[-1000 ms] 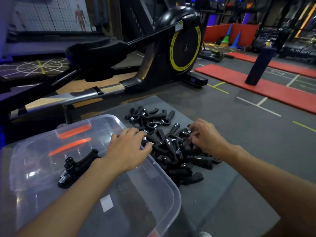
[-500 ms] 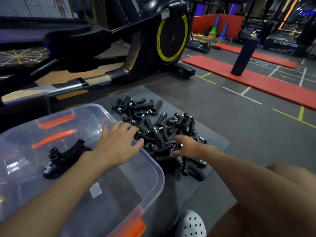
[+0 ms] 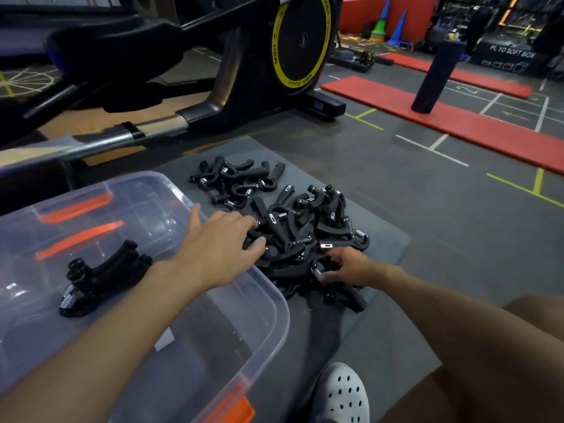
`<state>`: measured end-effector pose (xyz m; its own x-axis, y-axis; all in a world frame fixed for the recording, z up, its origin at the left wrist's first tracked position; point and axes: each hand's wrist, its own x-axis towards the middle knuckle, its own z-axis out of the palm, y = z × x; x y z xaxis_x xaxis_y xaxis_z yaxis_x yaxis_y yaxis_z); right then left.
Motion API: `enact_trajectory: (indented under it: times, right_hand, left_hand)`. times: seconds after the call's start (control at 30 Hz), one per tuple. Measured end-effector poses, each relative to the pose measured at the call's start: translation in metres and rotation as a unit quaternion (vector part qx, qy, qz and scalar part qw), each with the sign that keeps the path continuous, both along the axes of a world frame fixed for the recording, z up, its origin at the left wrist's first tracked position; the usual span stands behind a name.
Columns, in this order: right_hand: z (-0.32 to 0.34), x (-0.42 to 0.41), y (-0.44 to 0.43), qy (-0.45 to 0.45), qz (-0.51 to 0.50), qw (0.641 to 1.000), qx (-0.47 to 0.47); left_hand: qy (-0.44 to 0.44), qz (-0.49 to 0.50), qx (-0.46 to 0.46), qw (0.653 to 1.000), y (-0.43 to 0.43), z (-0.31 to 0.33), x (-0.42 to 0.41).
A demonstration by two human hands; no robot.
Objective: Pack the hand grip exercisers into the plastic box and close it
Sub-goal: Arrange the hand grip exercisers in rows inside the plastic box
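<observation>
Transparent plastic with an orange latch at the near edge: this is the plastic box, and it fills the lower left of the view. Inside the box, in its left part, lies one black exerciser with a silver spring at its near end. Just right of the box, close against its right wall, the pile of hand grip exercisers lies on a grey mat. A smaller group lies beyond the far right corner of the box.

The left hand reaches across the box. The forearm passes above the inside, the wrist is over the right rim, and the palm faces down. Its fingers are straight and spread wide, with the fingertips on the edge of the pile nearest the box; they grip nothing.

The right hand is further right of the box, low at the near edge of the pile, and its arm comes from the lower right. Its fingers and thumb curl around the gripped exerciser, close to its spring. I cannot tell if this one is lifted from the pile.

Beside the near right corner of the box is a white clog. Behind the box stands an exercise machine with a yellow-ringed wheel. Far right of the box lie a red mat and a dark upright roller.
</observation>
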<state>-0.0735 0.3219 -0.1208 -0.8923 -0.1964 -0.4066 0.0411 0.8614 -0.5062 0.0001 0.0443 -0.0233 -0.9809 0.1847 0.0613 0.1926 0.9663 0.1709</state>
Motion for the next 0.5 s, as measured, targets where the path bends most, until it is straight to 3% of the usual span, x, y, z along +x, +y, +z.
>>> enact_trajectory:
  times: [0.3, 0.5]
  right_hand:
    - [0.001, -0.001, -0.006, 0.07, 0.024, 0.997, -0.024]
    - [0.062, -0.011, -0.032, 0.098, 0.052, 0.989, -0.096]
  left_hand:
    - [0.001, 0.007, 0.005, 1.0, 0.002, -0.001, -0.001]
    - [0.068, -0.024, 0.077, 0.994, -0.004, 0.007, -0.003]
